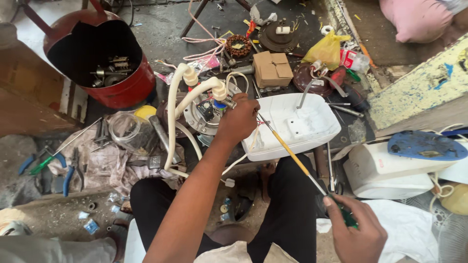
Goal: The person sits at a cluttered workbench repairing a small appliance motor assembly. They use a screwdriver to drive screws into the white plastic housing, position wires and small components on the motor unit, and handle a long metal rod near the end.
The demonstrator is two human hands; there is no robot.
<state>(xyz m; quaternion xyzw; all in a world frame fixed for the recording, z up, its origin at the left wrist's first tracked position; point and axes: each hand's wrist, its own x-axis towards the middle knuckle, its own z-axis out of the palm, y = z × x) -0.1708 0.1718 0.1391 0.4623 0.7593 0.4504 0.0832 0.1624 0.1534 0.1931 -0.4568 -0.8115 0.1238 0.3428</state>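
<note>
Head view: the fingers of the left hand [238,121] are curled shut around wiring and a small fitting at the edge of a round metal assembly [202,114], from which white hoses [173,104] loop upward and down. The right hand [355,233] is closed around the green handle of a long screwdriver [292,155], whose yellow shaft runs up and to the left so that its tip is brought close to the left hand's knuckles.

As to progress, the work is judged to be midway: a white plastic housing [297,126] is seen lying open and hollow just beside the assembly, so the casing is taken to be already off, while the internal parts remain exposed and wired; nothing is shown refitted.

Further out, a small brown cardboard box [272,68] with closed flaps is set behind the housing. To its right a yellow plastic bag [327,48] is bunched, and beside that a small red-and-white packet [348,57] is lying; its printing is too small to make out. A red drum [105,53] with loose metal parts inside stands at the upper left. Pliers with blue handles [68,173] are laid on a crumpled cloth [112,160] at the left. A white appliance body [385,170] with a blue piece above it is placed at the right.
</note>
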